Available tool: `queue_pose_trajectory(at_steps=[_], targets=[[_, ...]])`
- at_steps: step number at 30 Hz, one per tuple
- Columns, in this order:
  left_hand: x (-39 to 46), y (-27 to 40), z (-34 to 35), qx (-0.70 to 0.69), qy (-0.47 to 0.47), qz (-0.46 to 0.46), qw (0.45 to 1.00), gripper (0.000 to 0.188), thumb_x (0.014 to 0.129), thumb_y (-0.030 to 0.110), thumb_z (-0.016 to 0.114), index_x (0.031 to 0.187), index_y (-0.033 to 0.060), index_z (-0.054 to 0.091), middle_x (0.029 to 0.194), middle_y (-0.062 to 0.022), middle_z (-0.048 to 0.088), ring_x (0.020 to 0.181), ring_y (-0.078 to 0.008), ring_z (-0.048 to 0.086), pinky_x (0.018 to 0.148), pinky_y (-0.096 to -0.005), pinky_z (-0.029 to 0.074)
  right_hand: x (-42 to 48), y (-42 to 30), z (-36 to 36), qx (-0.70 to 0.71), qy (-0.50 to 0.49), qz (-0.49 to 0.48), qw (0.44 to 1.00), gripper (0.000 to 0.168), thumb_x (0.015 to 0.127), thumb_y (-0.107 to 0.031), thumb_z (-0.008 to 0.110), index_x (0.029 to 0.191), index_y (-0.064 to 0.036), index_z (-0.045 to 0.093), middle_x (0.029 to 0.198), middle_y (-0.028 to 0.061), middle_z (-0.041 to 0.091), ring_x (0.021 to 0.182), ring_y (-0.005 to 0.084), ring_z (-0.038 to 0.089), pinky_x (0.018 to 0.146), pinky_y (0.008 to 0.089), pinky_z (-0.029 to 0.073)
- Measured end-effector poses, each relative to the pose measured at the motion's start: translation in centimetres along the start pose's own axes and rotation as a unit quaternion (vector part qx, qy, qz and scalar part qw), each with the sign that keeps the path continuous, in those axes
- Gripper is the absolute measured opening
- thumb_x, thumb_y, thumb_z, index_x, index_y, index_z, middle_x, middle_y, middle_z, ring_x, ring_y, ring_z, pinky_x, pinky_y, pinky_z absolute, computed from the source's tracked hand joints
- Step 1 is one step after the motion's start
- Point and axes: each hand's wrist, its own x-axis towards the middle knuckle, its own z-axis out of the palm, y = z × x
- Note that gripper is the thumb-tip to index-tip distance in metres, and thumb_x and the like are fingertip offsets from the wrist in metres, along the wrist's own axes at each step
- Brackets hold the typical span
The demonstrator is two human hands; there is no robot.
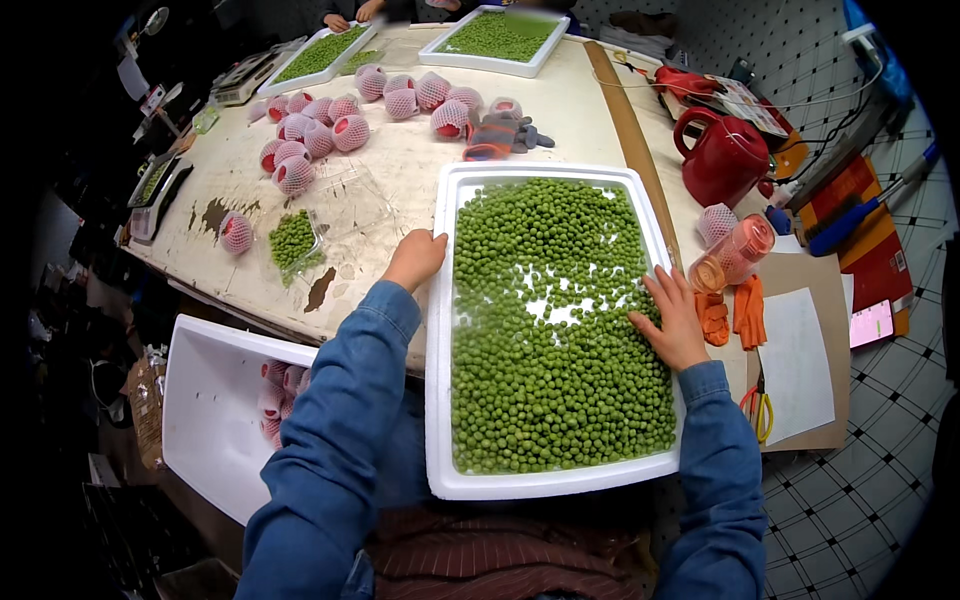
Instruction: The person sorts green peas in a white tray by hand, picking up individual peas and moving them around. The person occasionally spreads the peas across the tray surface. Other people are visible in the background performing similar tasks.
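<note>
A white foam tray (441, 390) full of loose green peas (562, 405) lies before me, its near end jutting past the table edge. My left hand (415, 259) grips the tray's left rim, the thumb on top. My right hand (671, 319) rests on the right rim, fingers spread, with fingertips over the peas. White tray floor shows through the peas near the middle. Left of my left hand, a clear plastic box of peas (292, 240) stands on the table, close to an empty clear container (352, 199). Fruits in pink foam nets (294, 174) sit farther back.
A white foam bin (217, 405) holding netted fruit stands below the table at left. Right of the tray are a red kettle (724, 157), a pink jar (731, 251), orange gloves (748, 311) and scissors (761, 409). Across the table, another person's hands (337, 21) are at a second pea tray (319, 56).
</note>
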Motion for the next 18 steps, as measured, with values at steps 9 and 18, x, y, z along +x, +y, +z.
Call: queue_pose_trajectory(at_steps=[9,18], targets=[[-1.0,1.2,-0.9,0.035,-0.013,0.028,0.999,0.046,0.088,0.035,0.052,0.094,-0.0086,0.065,0.094,-0.0284,0.065,0.089,-0.0401,0.063,0.082,-0.0435,0.049,-0.1,0.0,0.1,-0.011,-0.006,0.000,1.000,0.059,0.087,-0.047,0.060,0.129,-0.006,0.052,0.145,0.0138,0.036,0.138,0.0340,0.023,0.110,0.0446,0.027],[-2.0,2.5,-3.0,-0.008,0.081,0.157,0.984,0.017,0.078,0.020,0.069,0.085,0.0043,0.071,0.084,-0.0158,0.064,0.079,-0.0289,0.061,0.073,-0.0372,0.049,0.0,0.2,0.2,-0.013,0.002,-0.004,1.000,0.059,0.087,-0.047,0.060,0.129,-0.007,0.052,0.145,0.0131,0.037,0.137,0.0344,0.024,0.110,0.0446,0.028]])
